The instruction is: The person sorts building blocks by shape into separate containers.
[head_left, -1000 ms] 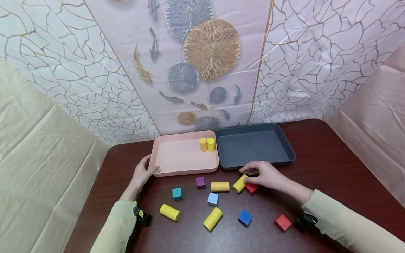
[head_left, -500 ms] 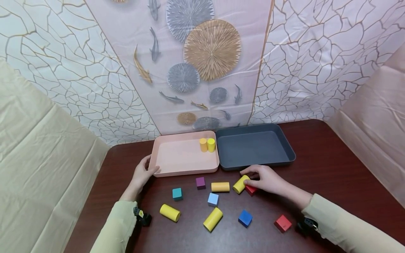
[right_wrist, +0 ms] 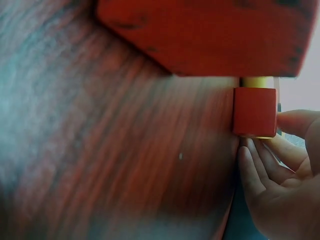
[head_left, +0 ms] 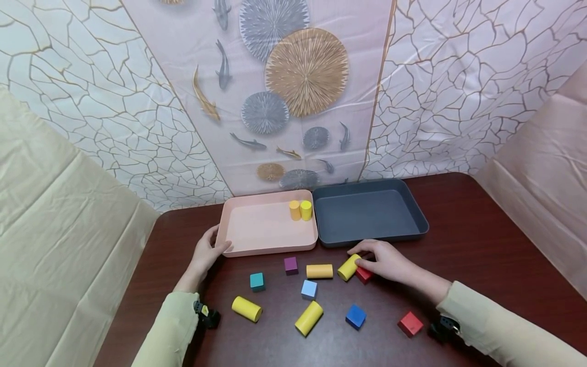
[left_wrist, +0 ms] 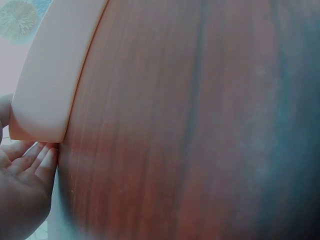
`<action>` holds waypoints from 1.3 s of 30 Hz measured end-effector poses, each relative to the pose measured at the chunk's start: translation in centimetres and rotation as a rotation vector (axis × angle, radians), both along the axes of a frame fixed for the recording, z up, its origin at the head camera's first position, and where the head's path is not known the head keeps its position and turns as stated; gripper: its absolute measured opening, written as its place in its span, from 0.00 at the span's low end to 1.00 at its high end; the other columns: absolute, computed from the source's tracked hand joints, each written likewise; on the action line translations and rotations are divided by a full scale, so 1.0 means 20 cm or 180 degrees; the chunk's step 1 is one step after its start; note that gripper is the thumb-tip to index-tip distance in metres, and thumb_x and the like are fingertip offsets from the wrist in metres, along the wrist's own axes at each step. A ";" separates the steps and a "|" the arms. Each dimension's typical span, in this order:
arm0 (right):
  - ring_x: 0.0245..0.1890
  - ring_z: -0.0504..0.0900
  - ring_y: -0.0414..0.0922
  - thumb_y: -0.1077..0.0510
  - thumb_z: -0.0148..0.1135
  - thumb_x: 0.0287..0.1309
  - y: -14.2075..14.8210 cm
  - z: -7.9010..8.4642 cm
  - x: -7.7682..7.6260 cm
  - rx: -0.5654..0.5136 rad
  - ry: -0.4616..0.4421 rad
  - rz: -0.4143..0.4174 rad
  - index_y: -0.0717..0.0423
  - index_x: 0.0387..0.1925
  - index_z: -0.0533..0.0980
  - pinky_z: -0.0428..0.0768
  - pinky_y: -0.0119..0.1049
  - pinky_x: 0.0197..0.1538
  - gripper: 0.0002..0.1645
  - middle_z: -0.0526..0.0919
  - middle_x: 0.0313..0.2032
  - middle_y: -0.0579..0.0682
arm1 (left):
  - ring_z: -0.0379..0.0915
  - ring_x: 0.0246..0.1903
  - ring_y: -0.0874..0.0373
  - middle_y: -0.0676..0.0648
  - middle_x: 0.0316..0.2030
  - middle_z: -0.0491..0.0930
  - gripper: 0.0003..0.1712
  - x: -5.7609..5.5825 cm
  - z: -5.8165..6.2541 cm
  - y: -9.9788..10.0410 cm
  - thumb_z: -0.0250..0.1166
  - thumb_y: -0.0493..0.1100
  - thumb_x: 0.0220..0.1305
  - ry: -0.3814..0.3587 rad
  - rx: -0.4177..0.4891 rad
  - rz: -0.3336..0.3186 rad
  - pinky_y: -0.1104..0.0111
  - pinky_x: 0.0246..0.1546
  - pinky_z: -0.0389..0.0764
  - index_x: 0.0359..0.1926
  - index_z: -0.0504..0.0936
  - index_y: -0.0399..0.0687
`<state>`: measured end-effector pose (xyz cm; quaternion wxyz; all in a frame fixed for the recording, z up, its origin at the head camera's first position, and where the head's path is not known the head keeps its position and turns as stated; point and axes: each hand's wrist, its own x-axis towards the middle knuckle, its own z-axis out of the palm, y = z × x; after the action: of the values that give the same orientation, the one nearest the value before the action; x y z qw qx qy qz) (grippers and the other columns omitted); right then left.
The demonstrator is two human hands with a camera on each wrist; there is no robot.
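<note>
In the head view, my left hand (head_left: pixel 205 255) holds the left front corner of the pink tray (head_left: pixel 252 251), thumb at the front rim and fingers along the side. The left wrist view shows its fingertips against the tray wall (left_wrist: pixel 55 75). My right hand (head_left: pixel 385 260) pinches a yellow cylinder (head_left: pixel 347 268), which lies in front of the dark grey tray (head_left: pixel 373 240). A red cube (head_left: pixel 364 276) sits right under the right thumb; in the right wrist view this red cube (right_wrist: pixel 255 112) hides most of the yellow cylinder (right_wrist: pixel 256 82).
An orange cylinder (head_left: pixel 295 210) and a yellow cylinder (head_left: pixel 306 210) stand in the pink tray. Around the table lie an orange cylinder (head_left: pixel 319 271), purple cube (head_left: pixel 291 265), teal cube (head_left: pixel 257 282), light blue cube (head_left: pixel 309 289), blue cube (head_left: pixel 355 316), red cube (head_left: pixel 410 324) and more yellow cylinders (head_left: pixel 309 318).
The right hand has lowered slightly toward me over the yellow cylinder and red cube, then stayed there. The left hand, trays and blocks have kept their places.
</note>
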<state>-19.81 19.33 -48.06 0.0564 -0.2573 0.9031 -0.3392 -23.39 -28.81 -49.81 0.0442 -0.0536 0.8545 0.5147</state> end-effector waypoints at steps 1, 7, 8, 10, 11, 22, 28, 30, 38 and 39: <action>0.55 0.86 0.54 0.61 0.67 0.69 0.00 0.00 0.00 0.0012 0.0001 0.0001 0.55 0.54 0.87 0.87 0.50 0.56 0.14 0.90 0.51 0.51 | 0.67 0.72 0.36 0.31 0.76 0.64 0.43 0.00 0.00 0.00 0.64 0.41 0.77 -0.0002 0.0004 0.0003 0.48 0.72 0.71 0.83 0.54 0.39; 0.55 0.86 0.55 0.62 0.67 0.69 0.00 0.01 0.00 0.0029 0.0041 0.0028 0.55 0.54 0.87 0.87 0.51 0.56 0.14 0.90 0.52 0.52 | 0.67 0.72 0.37 0.31 0.76 0.65 0.42 0.00 0.00 0.00 0.64 0.42 0.78 -0.0009 -0.0019 0.0001 0.48 0.73 0.71 0.83 0.54 0.39; 0.56 0.85 0.55 0.62 0.67 0.69 0.00 0.01 0.00 0.0038 0.0054 0.0034 0.55 0.54 0.87 0.86 0.52 0.57 0.14 0.90 0.52 0.52 | 0.67 0.72 0.37 0.31 0.76 0.65 0.42 0.00 0.00 0.00 0.64 0.42 0.78 -0.0006 -0.0024 0.0002 0.47 0.73 0.71 0.83 0.54 0.39; 0.57 0.85 0.56 0.62 0.68 0.69 0.00 0.02 0.00 0.0061 0.0080 0.0071 0.54 0.54 0.87 0.85 0.54 0.58 0.14 0.89 0.53 0.52 | 0.67 0.72 0.36 0.31 0.75 0.65 0.42 0.00 0.01 0.00 0.64 0.42 0.78 -0.0004 -0.0031 0.0010 0.47 0.73 0.71 0.83 0.54 0.39; 0.57 0.85 0.56 0.62 0.68 0.69 0.00 0.02 0.00 0.0069 0.0076 0.0081 0.54 0.54 0.87 0.85 0.55 0.59 0.14 0.89 0.53 0.52 | 0.66 0.72 0.36 0.31 0.75 0.65 0.42 0.00 0.01 0.00 0.64 0.42 0.78 -0.0007 -0.0034 0.0012 0.47 0.73 0.70 0.83 0.54 0.39; 0.54 0.84 0.53 0.63 0.66 0.70 0.00 0.02 -0.01 -0.0126 -0.0180 0.0112 0.57 0.54 0.86 0.86 0.42 0.54 0.14 0.89 0.53 0.54 | 0.67 0.71 0.37 0.31 0.74 0.67 0.42 -0.01 0.00 0.00 0.64 0.42 0.77 -0.0008 -0.0035 0.0043 0.48 0.73 0.70 0.83 0.55 0.39; 0.52 0.84 0.50 0.62 0.67 0.70 0.00 0.01 -0.01 -0.0205 -0.0237 0.0107 0.58 0.54 0.86 0.86 0.40 0.53 0.13 0.89 0.52 0.54 | 0.66 0.71 0.37 0.31 0.74 0.66 0.42 -0.01 -0.01 0.00 0.64 0.42 0.77 -0.0003 -0.0036 0.0038 0.47 0.73 0.70 0.83 0.55 0.39; 0.50 0.84 0.48 0.61 0.67 0.70 0.01 0.01 -0.01 -0.0223 -0.0248 0.0101 0.57 0.53 0.86 0.86 0.39 0.52 0.13 0.89 0.51 0.53 | 0.66 0.71 0.37 0.31 0.74 0.66 0.42 -0.01 -0.01 0.00 0.64 0.42 0.77 -0.0003 -0.0033 0.0039 0.47 0.73 0.70 0.83 0.55 0.39; 0.49 0.84 0.46 0.58 0.69 0.71 0.00 0.02 -0.01 -0.0233 -0.0230 0.0088 0.55 0.52 0.87 0.86 0.37 0.51 0.12 0.89 0.50 0.51 | 0.67 0.71 0.37 0.31 0.74 0.67 0.42 -0.01 -0.01 0.00 0.64 0.42 0.77 -0.0007 -0.0032 0.0059 0.48 0.72 0.70 0.83 0.55 0.39; 0.49 0.84 0.46 0.57 0.69 0.71 0.00 0.02 -0.01 -0.0228 -0.0223 0.0088 0.54 0.52 0.87 0.86 0.37 0.51 0.12 0.89 0.50 0.51 | 0.67 0.71 0.37 0.31 0.74 0.67 0.42 -0.01 -0.01 0.00 0.64 0.42 0.77 -0.0003 -0.0032 0.0063 0.48 0.72 0.71 0.83 0.56 0.39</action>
<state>-19.95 19.40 -47.65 0.0834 -0.2596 0.8842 -0.3793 -23.54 -28.88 -50.07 0.0393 -0.0624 0.8565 0.5108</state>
